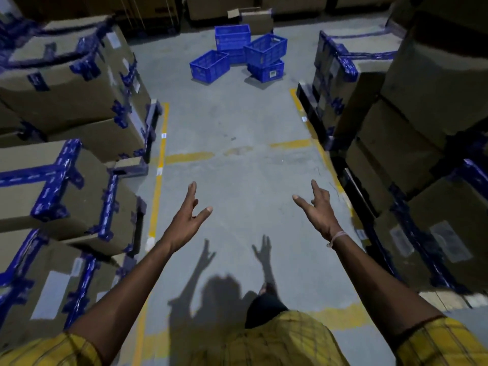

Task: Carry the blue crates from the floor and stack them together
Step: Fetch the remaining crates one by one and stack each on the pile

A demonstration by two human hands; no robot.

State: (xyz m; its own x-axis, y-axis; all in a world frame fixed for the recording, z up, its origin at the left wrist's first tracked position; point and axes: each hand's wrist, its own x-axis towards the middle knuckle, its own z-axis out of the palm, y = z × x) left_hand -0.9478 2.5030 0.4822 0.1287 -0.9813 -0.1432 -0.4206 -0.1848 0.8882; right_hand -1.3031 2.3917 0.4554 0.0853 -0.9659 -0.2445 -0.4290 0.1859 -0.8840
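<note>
At the far end of the floor (237, 122) aisle, blue crates (239, 55) sit clustered, some stacked. Well apart from them, left grip (188, 216) and right grip (318, 211) reach forward, fingers spread, holding nothing, between taped cardboard boxes (66, 75).

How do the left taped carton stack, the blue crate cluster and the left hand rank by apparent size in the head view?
1. Left taped carton stack
2. Blue crate cluster
3. Left hand
The distant crates look shrunken; true sizes stay unsure.
</note>
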